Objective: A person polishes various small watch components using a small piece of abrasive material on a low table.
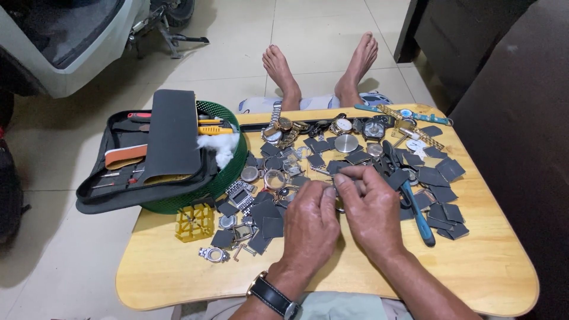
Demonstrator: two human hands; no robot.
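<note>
Watch part: a small metal piece (342, 191), hard to identify, is being pinched between both hands.
Left hand (310, 220): fingertips are closing on it.
Right hand (370, 204): fingers are gripping it, near the blue-handled tool (418, 216) on the desk (178, 272).

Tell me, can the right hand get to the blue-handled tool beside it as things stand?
Probably yes. The blue-handled tool lies just right of the right hand on the wooden table, nothing over its handle. But both hands are pinching a small part, too hidden to identify.
</note>
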